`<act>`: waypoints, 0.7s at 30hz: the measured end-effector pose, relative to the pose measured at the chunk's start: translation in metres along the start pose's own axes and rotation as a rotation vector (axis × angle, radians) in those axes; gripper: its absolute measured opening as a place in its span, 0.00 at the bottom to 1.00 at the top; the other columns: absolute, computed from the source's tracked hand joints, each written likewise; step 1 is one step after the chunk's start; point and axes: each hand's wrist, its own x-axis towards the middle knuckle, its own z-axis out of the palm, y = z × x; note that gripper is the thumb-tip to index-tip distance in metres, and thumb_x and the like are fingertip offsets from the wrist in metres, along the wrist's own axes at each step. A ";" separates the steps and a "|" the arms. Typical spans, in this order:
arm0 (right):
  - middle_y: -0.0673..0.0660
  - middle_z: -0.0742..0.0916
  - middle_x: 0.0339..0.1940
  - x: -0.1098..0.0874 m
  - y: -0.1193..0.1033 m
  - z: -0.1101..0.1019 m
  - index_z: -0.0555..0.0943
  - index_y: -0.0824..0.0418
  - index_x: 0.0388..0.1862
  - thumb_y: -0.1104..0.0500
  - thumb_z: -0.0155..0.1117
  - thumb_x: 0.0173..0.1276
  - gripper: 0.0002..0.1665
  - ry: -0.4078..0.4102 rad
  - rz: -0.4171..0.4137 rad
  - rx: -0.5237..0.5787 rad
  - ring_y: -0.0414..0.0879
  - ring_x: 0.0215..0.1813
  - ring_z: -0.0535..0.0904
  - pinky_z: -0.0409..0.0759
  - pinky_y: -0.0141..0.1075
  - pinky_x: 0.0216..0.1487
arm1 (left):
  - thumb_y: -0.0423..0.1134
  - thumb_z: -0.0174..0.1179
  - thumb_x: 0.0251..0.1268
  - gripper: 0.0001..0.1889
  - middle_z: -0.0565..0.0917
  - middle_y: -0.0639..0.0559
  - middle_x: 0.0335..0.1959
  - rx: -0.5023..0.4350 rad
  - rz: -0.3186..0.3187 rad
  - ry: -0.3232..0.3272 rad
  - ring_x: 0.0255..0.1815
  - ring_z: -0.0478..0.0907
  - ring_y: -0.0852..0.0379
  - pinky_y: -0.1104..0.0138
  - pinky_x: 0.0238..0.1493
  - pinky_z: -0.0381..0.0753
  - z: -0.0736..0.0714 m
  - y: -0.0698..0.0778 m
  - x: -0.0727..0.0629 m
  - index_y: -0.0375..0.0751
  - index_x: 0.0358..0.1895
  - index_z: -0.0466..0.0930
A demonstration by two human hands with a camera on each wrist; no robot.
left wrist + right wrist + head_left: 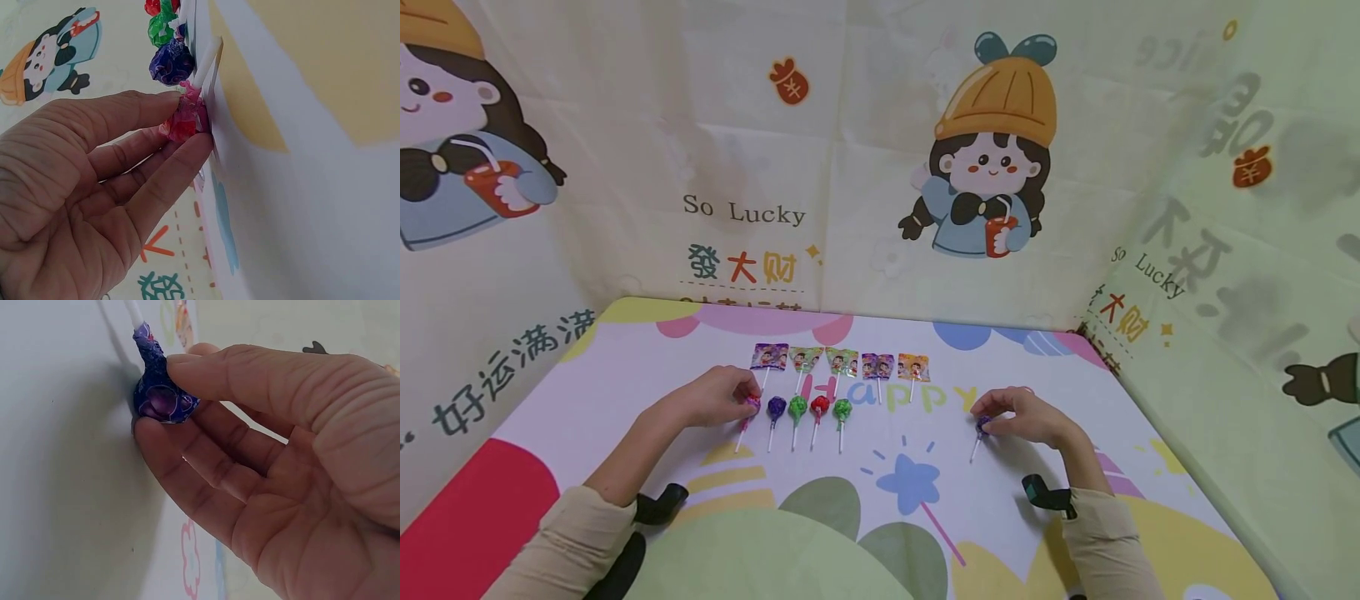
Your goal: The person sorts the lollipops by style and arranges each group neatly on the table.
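At the left end of the near row, my left hand (718, 398) pinches the wrapped head of a pink lollipop (187, 115) between thumb and fingers; its white stick points toward me. Beside it lie a dark purple lollipop (777, 407), a green lollipop (797, 407), a red lollipop (820, 406) and another green lollipop (843, 409). Well to the right of that row, my right hand (1022, 414) holds a blue-purple lollipop (161, 394) by its round head, thumb on one side and fingers on the other. This lollipop's head is close against the tabletop.
Behind the near row lies a row of flat-wrapped lollipops, among them a purple one (769, 357), a light green one (806, 358) and an orange one (913, 367). They rest on a printed tablecloth (700, 500). A cartoon-printed curtain (872, 167) encloses the table's back and sides.
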 end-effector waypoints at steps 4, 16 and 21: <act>0.58 0.88 0.47 0.001 -0.003 0.000 0.84 0.65 0.51 0.67 0.68 0.67 0.14 0.002 0.006 -0.011 0.52 0.52 0.80 0.76 0.44 0.59 | 0.33 0.69 0.64 0.07 0.82 0.51 0.36 -0.002 0.002 0.001 0.40 0.75 0.53 0.55 0.50 0.82 0.000 0.000 -0.001 0.37 0.42 0.82; 0.57 0.87 0.47 0.003 -0.012 0.002 0.83 0.66 0.51 0.67 0.66 0.68 0.13 0.038 0.007 -0.012 0.54 0.54 0.78 0.73 0.54 0.62 | 0.34 0.69 0.64 0.08 0.82 0.51 0.37 -0.002 -0.006 -0.008 0.40 0.75 0.53 0.55 0.51 0.82 -0.002 0.000 0.000 0.38 0.42 0.82; 0.56 0.87 0.47 0.007 -0.015 0.005 0.83 0.63 0.50 0.66 0.68 0.68 0.12 0.065 0.006 -0.028 0.53 0.54 0.79 0.74 0.54 0.62 | 0.34 0.69 0.64 0.08 0.82 0.51 0.37 0.000 -0.012 -0.008 0.40 0.75 0.53 0.54 0.52 0.82 -0.001 -0.001 0.000 0.38 0.42 0.82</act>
